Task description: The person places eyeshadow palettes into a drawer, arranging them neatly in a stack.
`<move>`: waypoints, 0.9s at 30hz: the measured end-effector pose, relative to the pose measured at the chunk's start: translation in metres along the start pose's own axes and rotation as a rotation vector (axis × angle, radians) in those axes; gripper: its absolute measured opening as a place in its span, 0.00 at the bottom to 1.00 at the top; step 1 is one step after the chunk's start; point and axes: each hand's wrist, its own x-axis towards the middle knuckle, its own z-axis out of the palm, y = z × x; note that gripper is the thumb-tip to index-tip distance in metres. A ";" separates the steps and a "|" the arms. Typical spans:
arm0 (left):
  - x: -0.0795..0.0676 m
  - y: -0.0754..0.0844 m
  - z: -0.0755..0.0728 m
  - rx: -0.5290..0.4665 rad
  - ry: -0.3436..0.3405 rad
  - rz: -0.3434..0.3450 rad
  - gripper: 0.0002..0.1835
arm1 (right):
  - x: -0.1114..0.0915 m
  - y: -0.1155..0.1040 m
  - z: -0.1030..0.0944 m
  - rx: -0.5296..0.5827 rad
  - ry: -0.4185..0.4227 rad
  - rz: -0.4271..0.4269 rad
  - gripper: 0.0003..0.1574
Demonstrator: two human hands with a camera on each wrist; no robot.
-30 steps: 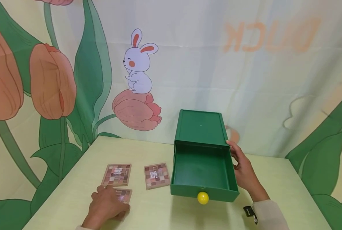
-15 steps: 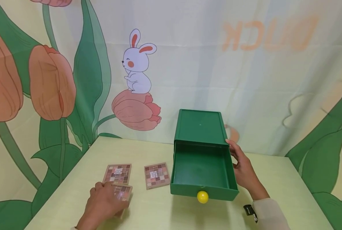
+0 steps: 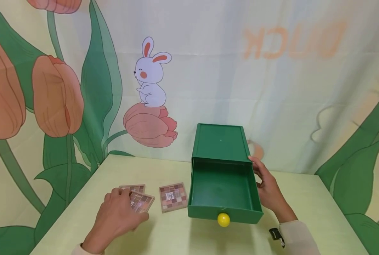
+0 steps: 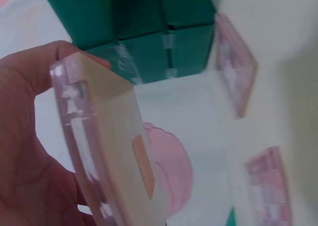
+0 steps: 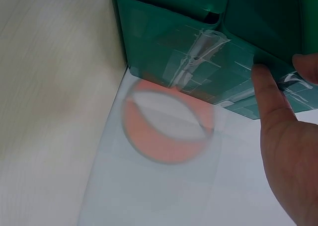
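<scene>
In the head view my left hand (image 3: 114, 212) grips a flat eyeshadow palette (image 3: 141, 202) with a clear lid, raised and tilted above the table. The left wrist view shows the plain back and edge of the held palette (image 4: 119, 141). Partly covered by that hand and palette, a second palette (image 3: 133, 188) lies behind them. Another palette (image 3: 173, 197) lies flat beside the green drawer box (image 3: 219, 141). The box's drawer (image 3: 205, 211) is pulled out, with bare floor showing. My right hand (image 3: 269, 191) rests on the box's right side, fingers fairly straight against it.
A round yellow knob (image 3: 223, 220) sticks out from the drawer front. Behind the pale table (image 3: 164, 237) hangs a printed cloth (image 3: 208, 71) with tulips and a rabbit. Clear tape (image 5: 198, 52) runs across the box's side. A black clip (image 3: 276, 234) hangs by the right sleeve.
My left hand has lifted the nearest palette off the table and tilted it, moving it slightly right and away from me. The right hand stays on the box.
</scene>
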 end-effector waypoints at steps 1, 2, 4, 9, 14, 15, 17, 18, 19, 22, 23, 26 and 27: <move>0.000 0.003 -0.003 -0.008 0.004 0.009 0.49 | 0.000 0.000 -0.001 0.000 0.000 0.000 0.56; 0.000 0.007 -0.006 -0.017 0.011 0.020 0.47 | 0.000 0.000 -0.001 -0.001 0.000 -0.001 0.56; 0.000 0.013 -0.012 -0.029 0.025 0.047 0.46 | 0.000 0.000 -0.002 -0.002 0.001 -0.003 0.56; 0.004 0.030 -0.024 -0.057 0.041 0.113 0.42 | -0.001 0.000 -0.005 -0.002 0.005 0.000 0.57; 0.010 0.048 -0.036 -0.055 0.067 0.220 0.43 | -0.002 0.002 -0.006 0.008 0.006 0.001 0.57; 0.011 0.052 -0.039 -0.051 0.075 0.244 0.43 | -0.002 0.002 -0.006 0.009 0.005 -0.001 0.57; 0.013 0.060 -0.043 -0.046 0.088 0.288 0.44 | -0.002 0.002 -0.005 0.012 0.002 -0.006 0.57; 0.015 0.064 -0.045 -0.044 0.093 0.308 0.44 | -0.002 0.002 -0.005 0.014 0.000 -0.007 0.57; 0.016 0.068 -0.046 -0.044 0.094 0.325 0.45 | -0.002 0.003 -0.005 0.015 -0.002 -0.008 0.57; 0.021 0.081 -0.052 -0.054 0.073 0.367 0.45 | -0.001 0.003 -0.003 0.015 -0.004 -0.012 0.56; 0.022 0.085 -0.053 -0.058 0.061 0.376 0.45 | -0.001 0.003 -0.003 0.013 -0.004 -0.011 0.56; 0.026 0.097 -0.056 -0.069 0.023 0.407 0.45 | 0.000 0.003 -0.002 0.011 -0.007 -0.005 0.56; 0.027 0.100 -0.057 -0.072 0.012 0.419 0.46 | 0.001 0.003 -0.002 0.008 -0.009 -0.002 0.56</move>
